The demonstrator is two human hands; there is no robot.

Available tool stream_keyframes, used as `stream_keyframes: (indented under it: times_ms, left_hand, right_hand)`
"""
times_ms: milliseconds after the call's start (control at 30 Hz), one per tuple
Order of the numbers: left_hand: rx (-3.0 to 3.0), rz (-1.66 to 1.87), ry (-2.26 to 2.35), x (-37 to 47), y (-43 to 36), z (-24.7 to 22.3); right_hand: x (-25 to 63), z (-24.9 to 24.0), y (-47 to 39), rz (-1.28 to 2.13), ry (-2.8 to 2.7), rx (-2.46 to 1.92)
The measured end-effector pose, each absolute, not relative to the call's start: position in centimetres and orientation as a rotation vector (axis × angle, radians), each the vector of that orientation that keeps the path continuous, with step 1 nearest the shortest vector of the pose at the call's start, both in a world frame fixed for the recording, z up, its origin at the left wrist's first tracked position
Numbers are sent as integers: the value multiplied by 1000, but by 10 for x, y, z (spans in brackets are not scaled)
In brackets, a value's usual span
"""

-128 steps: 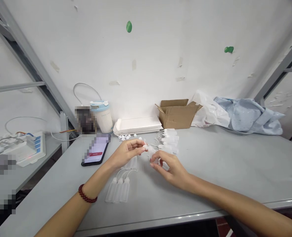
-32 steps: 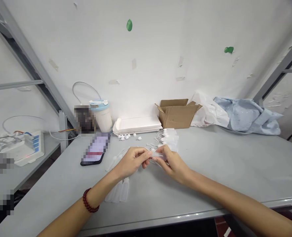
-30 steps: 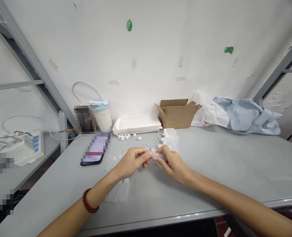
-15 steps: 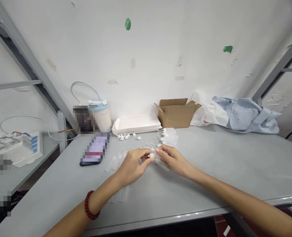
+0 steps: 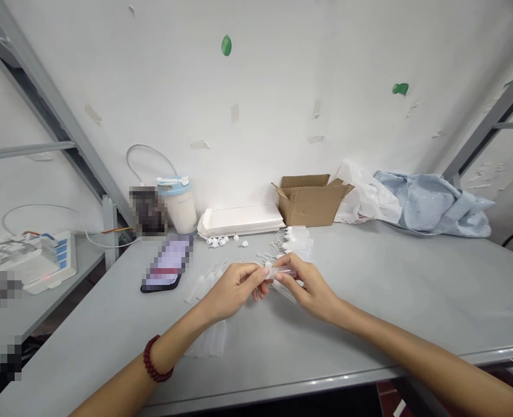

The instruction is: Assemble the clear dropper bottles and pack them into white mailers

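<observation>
My left hand is closed, its thumb and fingertips pinching the white cap end of a small bottle. My right hand is closed around the translucent plastic body of that bottle, which lies sideways between both hands. Just behind the right hand sits a row of similar translucent bottles with white caps and thin tips. More slender bottles rest beside the left hand. Nearer the front edge lie several clear tubes, partly behind the left wrist. Small white caps are scattered farther back.
A stack of white trays stands against the wall, next to an open cardboard box. A phone and a lidded cup are at the left. Plastic bag and blue cloth-like bundle occupy the back right.
The right hand's grip has shifted, and the bottle body now shows lying sideways in its fingers. My left thumb has moved up onto the cap end.
</observation>
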State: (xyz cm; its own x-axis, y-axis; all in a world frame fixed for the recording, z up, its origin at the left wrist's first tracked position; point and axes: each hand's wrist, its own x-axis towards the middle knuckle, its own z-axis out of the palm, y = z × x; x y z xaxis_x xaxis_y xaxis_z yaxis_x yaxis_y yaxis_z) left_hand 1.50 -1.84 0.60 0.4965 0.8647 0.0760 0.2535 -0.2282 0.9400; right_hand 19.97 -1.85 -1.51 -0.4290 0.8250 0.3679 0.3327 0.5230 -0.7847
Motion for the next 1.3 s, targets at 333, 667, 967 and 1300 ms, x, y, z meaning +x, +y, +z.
stream_keyframes:
  times_ms: [333, 667, 967, 1300]
  left_hand:
    - [2346, 909, 1025, 18, -24, -6]
    - [2239, 1012, 1108, 18, -26, -6]
    - [1673, 752, 1007, 17, -22, 4]
    - [1516, 684, 981, 18, -22, 3]
  right_hand:
    - [198, -14, -15, 950, -1900, -1068]
    - [197, -12, -16, 1066, -1809, -1040]
    - [200, -17, -18, 712, -2059, -912]
    - [201, -26, -15, 273, -2254, -778]
